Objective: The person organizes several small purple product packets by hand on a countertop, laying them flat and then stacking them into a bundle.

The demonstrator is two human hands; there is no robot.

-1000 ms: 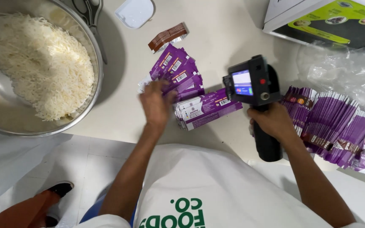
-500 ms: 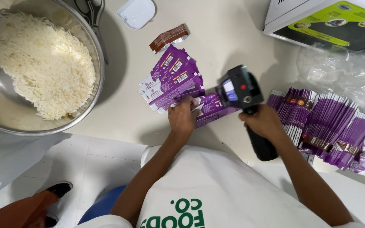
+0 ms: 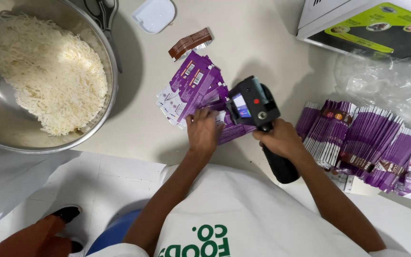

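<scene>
The right hand (image 3: 281, 139) is clenched around the black grip of a handheld printer (image 3: 253, 105), whose boxy head, with a small lit screen and a red button, is tilted down over a purple packet (image 3: 231, 132) lying flat on the pale surface (image 3: 272, 43). The left hand (image 3: 202, 131) lies palm down with its fingers (image 3: 204, 114) spread and pressed on that packet, pinning it rather than gripping it, just left of the printer head and close to touching it. The packet sits at the near end of a loose fan of purple packets (image 3: 191, 88) spread across the middle of the surface, some showing white backs. Just beyond the fan lies a single brown packet (image 3: 191, 43), and farther off a small white lid (image 3: 154, 14). To the right of the right hand, a long row of purple packets (image 3: 362, 143) stands packed on edge, a few brown-banded ones among them, with crumpled clear plastic (image 3: 391, 85) behind it and a white-and-green box (image 3: 372, 24) in the far corner. On the left a large steel bowl (image 3: 111, 62) holds a heap of white shredded food (image 3: 44, 71); what it is cannot be told. The person wears a white apron (image 3: 243, 214) with green lettering, and a black shoe (image 3: 67, 213) shows on the floor below.
</scene>
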